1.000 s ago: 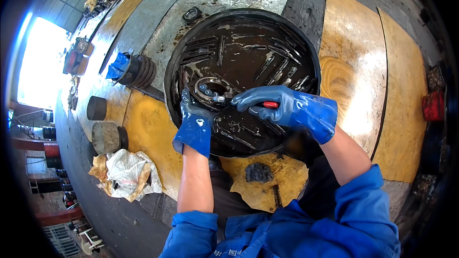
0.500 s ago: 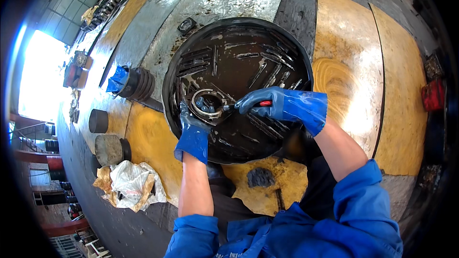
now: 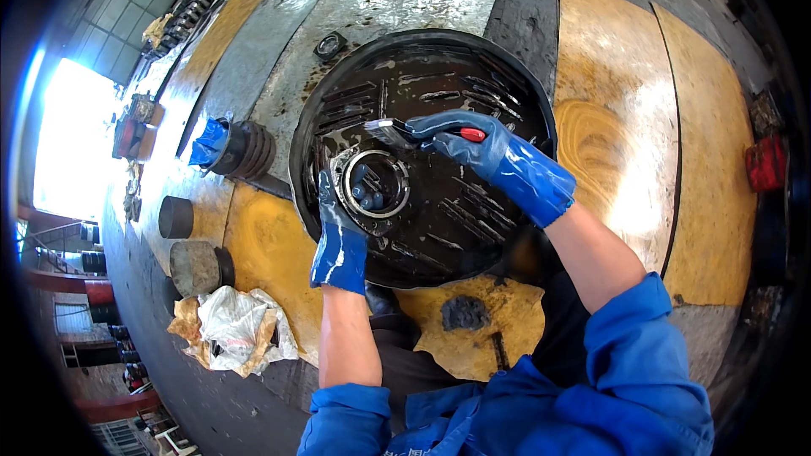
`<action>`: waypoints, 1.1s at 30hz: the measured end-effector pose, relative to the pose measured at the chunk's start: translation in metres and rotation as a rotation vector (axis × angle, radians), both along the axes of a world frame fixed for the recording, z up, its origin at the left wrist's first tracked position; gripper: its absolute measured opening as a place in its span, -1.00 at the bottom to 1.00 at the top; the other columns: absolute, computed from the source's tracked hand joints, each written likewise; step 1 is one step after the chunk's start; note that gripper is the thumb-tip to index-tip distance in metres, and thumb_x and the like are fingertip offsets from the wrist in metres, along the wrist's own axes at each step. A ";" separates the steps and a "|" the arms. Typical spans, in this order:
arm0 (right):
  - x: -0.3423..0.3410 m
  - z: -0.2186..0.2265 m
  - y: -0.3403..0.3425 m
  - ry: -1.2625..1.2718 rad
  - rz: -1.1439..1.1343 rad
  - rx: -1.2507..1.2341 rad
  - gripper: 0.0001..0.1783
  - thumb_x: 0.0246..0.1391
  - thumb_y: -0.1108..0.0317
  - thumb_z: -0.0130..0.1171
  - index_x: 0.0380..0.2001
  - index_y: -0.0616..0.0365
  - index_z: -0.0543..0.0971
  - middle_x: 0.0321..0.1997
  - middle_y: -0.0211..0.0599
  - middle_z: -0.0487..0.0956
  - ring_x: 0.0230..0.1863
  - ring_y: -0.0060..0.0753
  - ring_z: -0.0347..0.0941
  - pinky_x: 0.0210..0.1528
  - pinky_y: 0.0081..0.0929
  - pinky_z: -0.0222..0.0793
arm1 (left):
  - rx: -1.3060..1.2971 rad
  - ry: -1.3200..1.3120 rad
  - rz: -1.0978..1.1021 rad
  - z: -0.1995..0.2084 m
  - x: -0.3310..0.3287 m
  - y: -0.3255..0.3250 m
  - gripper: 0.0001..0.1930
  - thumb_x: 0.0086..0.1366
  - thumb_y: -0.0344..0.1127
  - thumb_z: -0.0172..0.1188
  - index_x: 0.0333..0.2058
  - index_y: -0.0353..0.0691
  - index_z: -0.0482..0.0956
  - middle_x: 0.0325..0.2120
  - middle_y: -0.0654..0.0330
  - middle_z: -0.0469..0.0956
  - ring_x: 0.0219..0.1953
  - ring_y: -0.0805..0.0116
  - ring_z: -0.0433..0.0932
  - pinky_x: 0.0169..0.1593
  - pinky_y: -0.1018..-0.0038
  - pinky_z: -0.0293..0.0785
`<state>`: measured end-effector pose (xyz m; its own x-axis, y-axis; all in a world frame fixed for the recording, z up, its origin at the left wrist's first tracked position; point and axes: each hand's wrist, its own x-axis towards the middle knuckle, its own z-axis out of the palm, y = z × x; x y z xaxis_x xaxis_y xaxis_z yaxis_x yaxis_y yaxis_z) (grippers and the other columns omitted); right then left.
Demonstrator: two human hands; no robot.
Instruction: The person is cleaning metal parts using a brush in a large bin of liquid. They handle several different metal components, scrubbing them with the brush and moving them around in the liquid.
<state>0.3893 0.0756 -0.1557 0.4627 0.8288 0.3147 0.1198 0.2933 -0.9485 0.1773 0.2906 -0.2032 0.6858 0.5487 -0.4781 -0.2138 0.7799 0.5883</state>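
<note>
My left hand (image 3: 340, 236), in a wet blue rubber glove, grips a round metal ring part (image 3: 404, 201) by its left side. The gloved fingertips show through the ring's opening, and the thumb lies along its outer edge. Closed in another blue glove, my right hand (image 3: 481, 150) holds a brush (image 3: 390, 133) with a red handle end. The flat brush head points left, just beyond the ring and apart from it. Both hands are over a wide black round basin (image 3: 296, 152) of dark liquid, where several long thin strips (image 3: 486, 125) lie.
Left of the basin stand a dark ribbed cylinder (image 3: 247, 150) with blue material in it, a short dark cylinder (image 3: 176, 217) and a grey can (image 3: 194, 268). A crumpled white bag (image 3: 236, 328) lies nearer. A dark lump (image 3: 465, 312) sits on the yellow board before me.
My right hand has lifted the brush off the ring's right side and moved it up, beyond the ring. The ring, still in my left hand, now faces up more fully.
</note>
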 end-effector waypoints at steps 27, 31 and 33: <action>0.007 -0.048 -0.016 0.560 0.148 -0.285 -0.60 0.26 0.15 0.34 0.04 0.17 0.66 0.01 -0.20 0.71 -0.08 -0.35 0.68 -0.03 -0.36 0.66 | 0.207 -0.164 0.123 -0.001 0.020 -0.005 -0.33 0.50 0.27 -0.07 0.28 -0.16 0.46 0.17 0.08 0.55 0.11 0.02 0.54 0.16 -0.04 0.56; -0.008 -0.017 -0.008 0.332 -0.133 -0.122 -0.62 0.30 0.19 0.31 0.07 0.19 0.64 -0.03 -0.27 0.71 -0.04 -0.47 0.62 0.09 -0.46 0.55 | 0.429 0.300 0.031 0.007 0.028 -0.016 -0.38 0.52 0.21 0.00 0.15 -0.26 0.59 -0.06 0.09 0.68 -0.12 0.26 0.65 0.00 0.30 0.65; -0.016 -0.014 -0.001 0.266 -0.144 -0.127 -0.68 0.34 0.31 0.26 0.08 0.20 0.63 0.00 -0.29 0.70 0.01 -0.49 0.60 0.14 -0.47 0.51 | 0.338 0.405 0.034 0.011 0.031 -0.029 -0.39 0.51 0.21 0.02 0.12 -0.27 0.61 -0.06 0.09 0.69 -0.12 0.25 0.65 0.02 0.32 0.64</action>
